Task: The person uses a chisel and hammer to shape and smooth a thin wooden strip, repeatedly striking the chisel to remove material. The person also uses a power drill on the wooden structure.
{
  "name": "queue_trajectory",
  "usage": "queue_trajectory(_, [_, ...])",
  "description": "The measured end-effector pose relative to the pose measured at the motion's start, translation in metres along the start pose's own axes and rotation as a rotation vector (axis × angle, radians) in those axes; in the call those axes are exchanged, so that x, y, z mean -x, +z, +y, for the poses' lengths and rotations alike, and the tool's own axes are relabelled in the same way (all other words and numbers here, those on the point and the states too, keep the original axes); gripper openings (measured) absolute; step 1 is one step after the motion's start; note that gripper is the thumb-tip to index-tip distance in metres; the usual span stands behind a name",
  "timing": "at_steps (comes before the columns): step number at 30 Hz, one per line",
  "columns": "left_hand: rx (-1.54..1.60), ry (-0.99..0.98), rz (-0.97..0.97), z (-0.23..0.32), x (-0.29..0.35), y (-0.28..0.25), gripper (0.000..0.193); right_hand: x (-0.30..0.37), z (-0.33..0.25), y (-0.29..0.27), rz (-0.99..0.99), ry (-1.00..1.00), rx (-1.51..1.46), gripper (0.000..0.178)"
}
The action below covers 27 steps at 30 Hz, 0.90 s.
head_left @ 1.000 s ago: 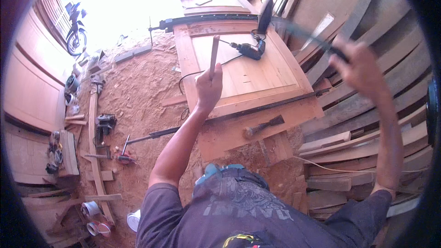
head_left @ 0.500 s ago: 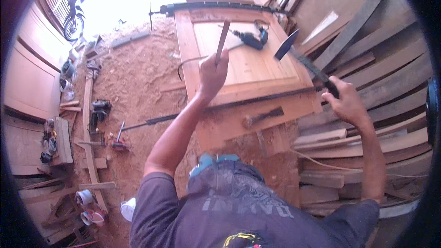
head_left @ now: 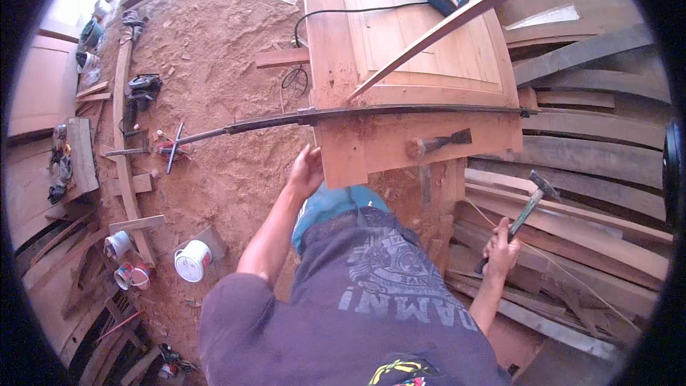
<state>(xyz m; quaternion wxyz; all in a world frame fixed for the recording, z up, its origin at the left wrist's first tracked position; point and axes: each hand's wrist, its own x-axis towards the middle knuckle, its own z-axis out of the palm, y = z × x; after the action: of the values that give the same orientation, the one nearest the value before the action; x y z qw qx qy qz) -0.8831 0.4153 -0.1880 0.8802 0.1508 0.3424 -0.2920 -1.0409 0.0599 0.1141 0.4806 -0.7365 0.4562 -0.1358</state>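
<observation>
Sawdust floor; hammer (head_left: 527,209) apparently in right hand (head_left: 500,251).

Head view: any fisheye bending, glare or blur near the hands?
Head view: strong fisheye, the long bar clamp bows and a dark rim rings the frame; even daylight, no glare on the wooden door; left hand at its corner and right hand on the hammer both sharp.

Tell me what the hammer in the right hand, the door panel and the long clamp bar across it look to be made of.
Hammer: dark head, probably steel; dark handle, material unclear. Door panel: bare reddish-brown wood, grain showing, apparently unvarnished. Clamp bar: thin, dark and dull, likely iron or steel, perhaps rusted.
</observation>
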Motion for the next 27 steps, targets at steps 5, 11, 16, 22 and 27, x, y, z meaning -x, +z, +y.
queue_trajectory(5, [0.359, 0.032, -0.455, -0.008, -0.063, 0.038, 0.049, 0.016, -0.008, 0.007, 0.019, -0.012, 0.059, 0.039])
queue_trajectory(11, [0.365, 0.055, -0.506, -0.009, -0.088, 0.028, 0.049, 0.026, -0.007, 0.006, 0.043, -0.023, 0.08, 0.038])
queue_trajectory(16, [0.352, 0.053, -0.49, -0.009, -0.082, 0.019, 0.049, 0.034, -0.004, 0.016, -0.003, -0.014, 0.093, 0.038])
queue_trajectory(22, [0.335, 0.06, -0.482, -0.011, -0.083, 0.016, 0.049, 0.035, -0.005, 0.026, -0.005, -0.03, 0.15, 0.035])
queue_trajectory(27, [0.314, 0.063, -0.48, -0.013, -0.085, 0.016, 0.049, 0.033, 0.001, 0.023, -0.023, -0.054, 0.143, 0.036])
